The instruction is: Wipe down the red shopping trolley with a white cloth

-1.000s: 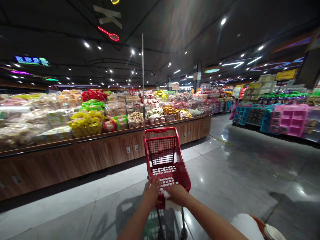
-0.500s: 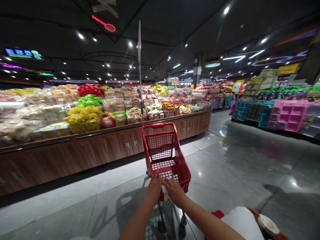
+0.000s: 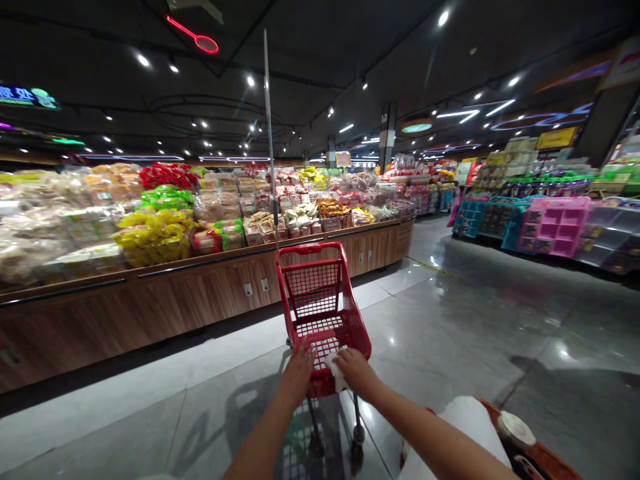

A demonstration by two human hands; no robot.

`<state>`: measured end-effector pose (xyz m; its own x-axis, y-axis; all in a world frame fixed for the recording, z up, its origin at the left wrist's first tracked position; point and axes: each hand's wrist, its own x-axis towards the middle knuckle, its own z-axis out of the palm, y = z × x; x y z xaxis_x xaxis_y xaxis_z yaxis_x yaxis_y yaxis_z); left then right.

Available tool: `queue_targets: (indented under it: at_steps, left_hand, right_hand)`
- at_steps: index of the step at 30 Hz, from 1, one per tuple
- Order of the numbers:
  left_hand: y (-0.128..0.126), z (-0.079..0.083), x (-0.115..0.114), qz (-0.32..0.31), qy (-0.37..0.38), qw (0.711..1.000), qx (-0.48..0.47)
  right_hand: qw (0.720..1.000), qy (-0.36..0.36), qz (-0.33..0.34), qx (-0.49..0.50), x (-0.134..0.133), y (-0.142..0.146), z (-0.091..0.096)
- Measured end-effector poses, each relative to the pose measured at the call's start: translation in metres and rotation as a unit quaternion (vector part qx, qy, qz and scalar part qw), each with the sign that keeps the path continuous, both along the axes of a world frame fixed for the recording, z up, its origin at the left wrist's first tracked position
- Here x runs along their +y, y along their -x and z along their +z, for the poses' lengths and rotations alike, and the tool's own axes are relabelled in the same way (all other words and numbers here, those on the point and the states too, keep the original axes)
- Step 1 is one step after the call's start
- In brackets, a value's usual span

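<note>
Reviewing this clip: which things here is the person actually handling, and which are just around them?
Handled:
- left hand and right hand, both on the handle of the red shopping cart
- white tissue or cloth, under the right hand

Around them:
- wooden display counter
- bagged snacks
- pink display rack

White scrap of paper [image 3: 335, 371] partly hidden under the right hand [image 3: 355, 372]; orange-rimmed container [image 3: 537, 453] cut off by the bottom edge; labels on bagged food [image 3: 155, 237] too small to read
</note>
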<state>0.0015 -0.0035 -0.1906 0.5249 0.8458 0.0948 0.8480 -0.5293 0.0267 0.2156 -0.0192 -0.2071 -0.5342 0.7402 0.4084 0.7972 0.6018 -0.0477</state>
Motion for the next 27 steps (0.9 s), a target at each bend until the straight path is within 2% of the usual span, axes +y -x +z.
queue_targets:
  at_steps: [3, 5, 7, 9, 11, 13, 15, 20, 22, 24, 27]
  left_hand:
    - [0.002, -0.001, 0.001, 0.007, -0.001, 1.000, 0.005]
    - [0.007, 0.000, 0.000, 0.006, 0.004, 1.000, 0.011]
    - [0.014, 0.003, -0.001, 0.002, 0.011, 1.000, 0.016]
    - [0.018, 0.005, -0.003, 0.002, 0.015, 1.000, 0.018]
    - [0.017, 0.006, -0.005, 0.003, 0.011, 1.000, 0.013]
    - [0.010, 0.005, -0.007, 0.003, 0.003, 1.000, 0.007]
    - [0.000, 0.003, -0.008, 0.006, -0.006, 1.000, 0.005]
    - [-0.016, 0.002, -0.009, 0.018, -0.021, 1.000, 0.000]
    - [-0.013, 0.004, -0.008, 0.011, -0.013, 1.000, 0.006]
    - [-0.008, 0.007, -0.008, 0.005, -0.005, 1.000, 0.015]
    - [-0.002, 0.009, -0.010, 0.006, -0.004, 1.000, 0.023]
  right_hand:
    - [0.999, -0.024, -0.034, 0.030, -0.003, 0.054, -0.016]
    - [0.999, -0.016, -0.021, 0.027, -0.004, 0.061, -0.017]
    - [1.000, 0.011, 0.004, 0.001, -0.001, 0.037, -0.010]
    - [0.999, 0.036, 0.015, -0.028, 0.004, -0.006, 0.000]
    - [0.998, 0.045, 0.016, -0.032, 0.006, -0.048, 0.011]
    - [0.998, 0.049, 0.020, -0.030, 0.006, -0.071, 0.017]
    - [0.998, 0.051, 0.017, -0.026, 0.003, -0.065, 0.017]
    - [0.999, 0.034, -0.025, -0.003, -0.004, 0.020, -0.002]
    - [0.999, 0.031, -0.016, -0.003, -0.003, 0.032, -0.005]
    - [0.999, 0.041, 0.005, -0.022, 0.000, 0.016, 0.001]
    - [0.997, 0.058, 0.015, -0.044, 0.005, -0.041, 0.016]
